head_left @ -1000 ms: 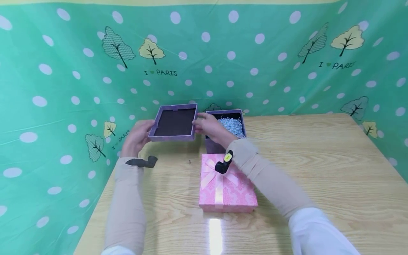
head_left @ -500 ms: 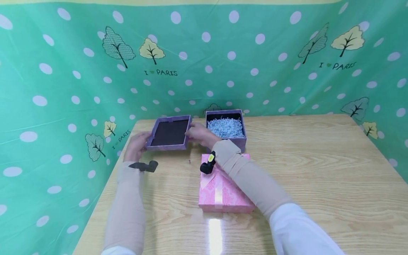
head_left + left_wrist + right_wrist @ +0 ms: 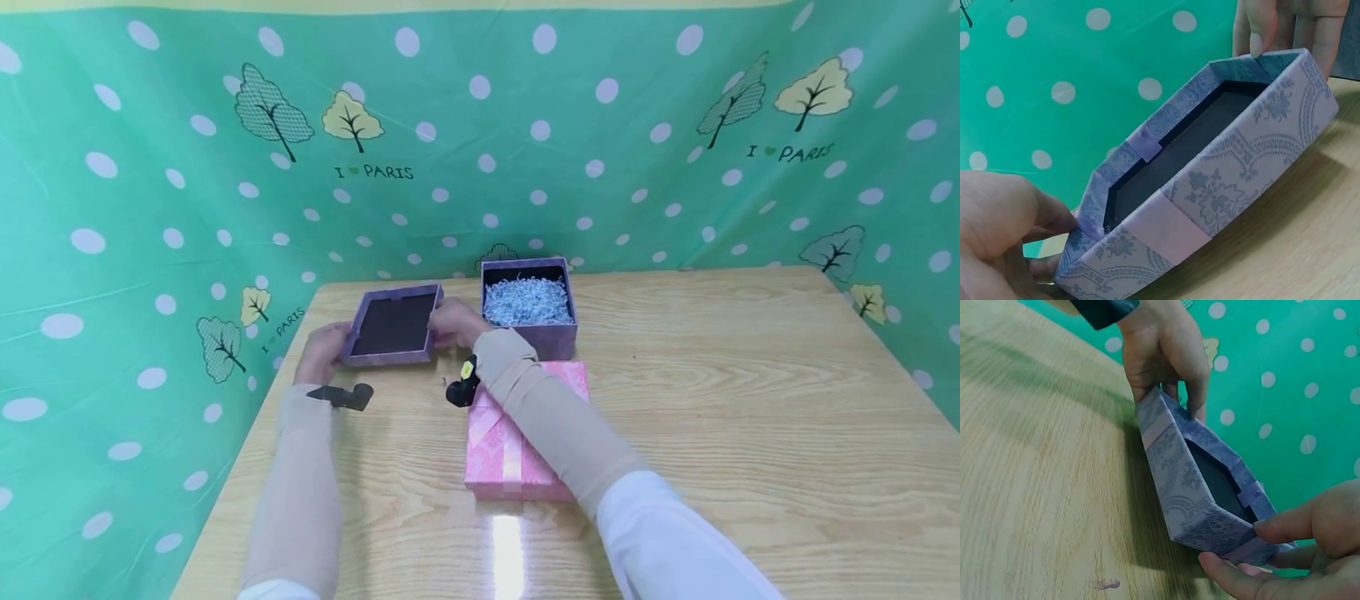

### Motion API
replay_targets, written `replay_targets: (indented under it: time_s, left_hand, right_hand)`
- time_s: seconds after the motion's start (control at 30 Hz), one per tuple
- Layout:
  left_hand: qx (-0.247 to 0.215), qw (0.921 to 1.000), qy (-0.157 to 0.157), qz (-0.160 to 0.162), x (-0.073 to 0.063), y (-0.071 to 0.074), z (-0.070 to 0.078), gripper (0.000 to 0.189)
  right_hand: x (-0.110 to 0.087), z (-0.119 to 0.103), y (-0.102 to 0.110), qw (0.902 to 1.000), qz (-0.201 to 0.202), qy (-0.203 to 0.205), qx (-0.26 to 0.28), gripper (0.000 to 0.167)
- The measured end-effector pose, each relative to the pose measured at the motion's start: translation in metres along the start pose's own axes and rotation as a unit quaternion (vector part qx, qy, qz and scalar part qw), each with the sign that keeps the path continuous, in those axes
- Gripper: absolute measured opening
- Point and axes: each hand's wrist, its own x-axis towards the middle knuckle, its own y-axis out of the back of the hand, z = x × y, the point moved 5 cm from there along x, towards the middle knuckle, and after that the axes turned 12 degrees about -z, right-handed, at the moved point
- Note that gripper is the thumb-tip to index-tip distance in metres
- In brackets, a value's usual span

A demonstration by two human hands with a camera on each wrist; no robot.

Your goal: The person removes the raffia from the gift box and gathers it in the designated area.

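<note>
A purple patterned box lid (image 3: 393, 324), its dark inside facing up, is held between both hands at the back left. My left hand (image 3: 321, 352) pinches its left wall; in the left wrist view the thumb lies at the rim. Across from it, my right hand (image 3: 454, 322) pinches the opposite wall, thumb on the rim and fingers below. In the right wrist view the lid (image 3: 1194, 484) is tilted close over the wood, its shadow beneath. Just right of that hand stands the matching purple box (image 3: 551, 340), filled with blue shredded paper (image 3: 527, 302).
A pink gift box (image 3: 498, 460) with a ribbon bow sits in front of the purple box, partly under my right forearm. The wooden table (image 3: 735, 400) reaches back to a green dotted cloth (image 3: 570, 100) hanging behind and at the left.
Both hands have lowered the lid toward the table and shifted it slightly left. The right arm has swung left, uncovering the blue shredded paper and now overlapping the pink box.
</note>
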Motion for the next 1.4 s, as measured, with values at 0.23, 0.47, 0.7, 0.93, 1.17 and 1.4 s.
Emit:
replay_targets:
  time_s: [0.23, 0.47, 0.7, 0.93, 1.17, 1.4]
  left_hand:
    - [0.0, 0.9999, -0.011, -0.004, -0.002, -0.004, 0.0, 0.052]
    - [0.009, 0.9998, -0.015, -0.011, -0.001, -0.006, 0.002, 0.054]
    - [0.013, 0.9996, -0.018, -0.015, 0.002, -0.005, -0.001, 0.058]
    - [0.054, 0.9982, -0.025, 0.006, 0.001, -0.005, 0.004, 0.056]
    - [0.143, 0.9825, -0.026, 0.116, -0.01, -0.004, 0.027, 0.055]
    - [0.121, 0.9822, -0.069, 0.126, -0.018, -0.017, 0.057, 0.052]
  right_hand:
    - [-0.019, -0.006, -0.009, 0.9992, 0.02, -0.023, -0.025, 0.045]
    - [-0.026, -0.007, -0.01, 0.9975, 0.027, -0.024, -0.061, 0.033]
    - [-0.021, -0.003, -0.01, 0.9983, -0.037, -0.031, -0.034, 0.045]
    - [-0.024, -0.009, -0.006, 0.9959, -0.072, -0.033, -0.045, 0.063]
    - [-0.035, -0.035, 0.005, 0.9874, -0.012, -0.013, -0.157, 0.066]
    - [-0.046, -0.061, 0.026, 0.9817, -0.009, 0.057, -0.182, 0.06]
